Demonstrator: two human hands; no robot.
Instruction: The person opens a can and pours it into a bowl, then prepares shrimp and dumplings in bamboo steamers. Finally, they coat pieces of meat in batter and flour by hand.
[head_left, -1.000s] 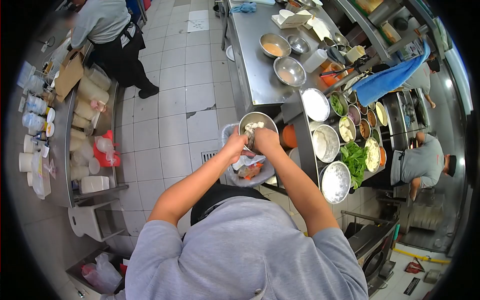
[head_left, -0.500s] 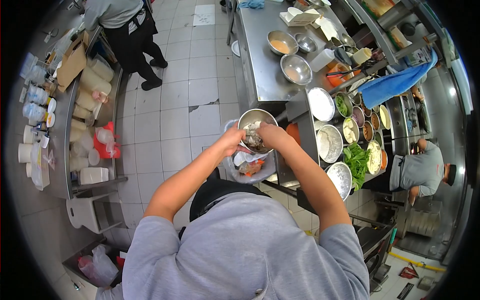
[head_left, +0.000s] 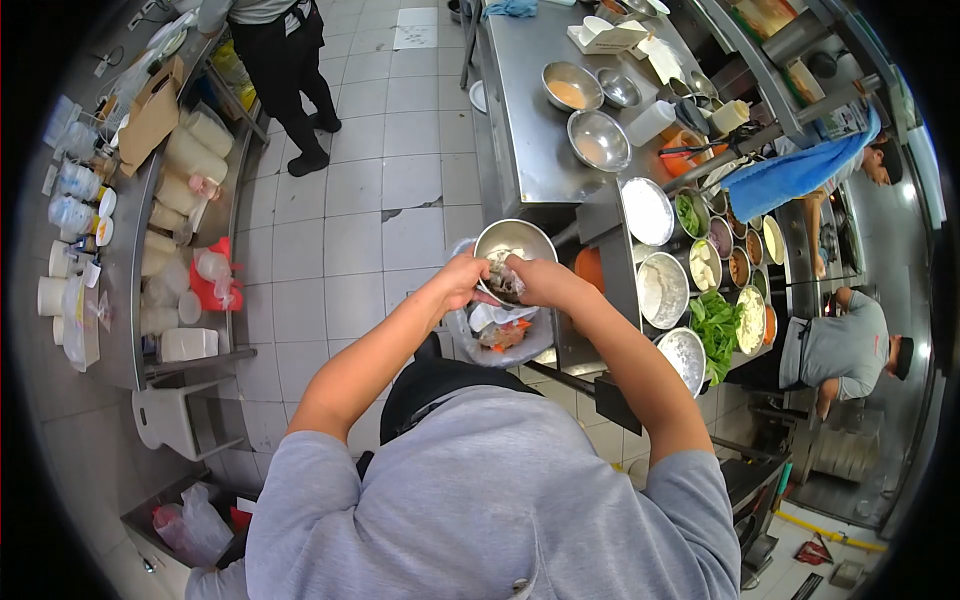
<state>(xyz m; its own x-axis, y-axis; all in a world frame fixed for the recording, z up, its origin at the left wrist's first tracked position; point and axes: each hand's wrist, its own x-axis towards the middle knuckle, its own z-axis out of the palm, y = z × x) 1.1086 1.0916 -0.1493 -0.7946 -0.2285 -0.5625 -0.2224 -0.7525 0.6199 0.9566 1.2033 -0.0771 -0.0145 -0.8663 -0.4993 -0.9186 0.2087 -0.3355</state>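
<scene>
A round steel bowl [head_left: 527, 232] is held in front of my body, tilted toward me. Its near-left rim lies in the grasp of my left hand [head_left: 463, 281], whose fingers are curled around it. My right hand [head_left: 545, 283] reaches over the near-right rim, its fingers bent down into the bowl. Between both hands sit wet, greyish pieces of food [head_left: 505, 280] resembling raw shrimp. What the right fingertips grip I cannot tell. Directly under the bowl stands a bin lined with a clear bag [head_left: 463, 340], containing white and orange scraps [head_left: 503, 335].
Right of me, a counter holds flour-like powder in a bowl [head_left: 662, 290], leafy greens [head_left: 715, 330] and several food containers. Steel bowls [head_left: 598, 140] stand on the table ahead. A person [head_left: 285, 70] stands far left; others [head_left: 840, 340] work at right. Shelves with tubs [head_left: 190, 160] line the left.
My right hand has shifted slightly left and down in the bowl. The far-left person appears farther right in view, and another person now shows at the upper right. My left hand stays at the rim.
</scene>
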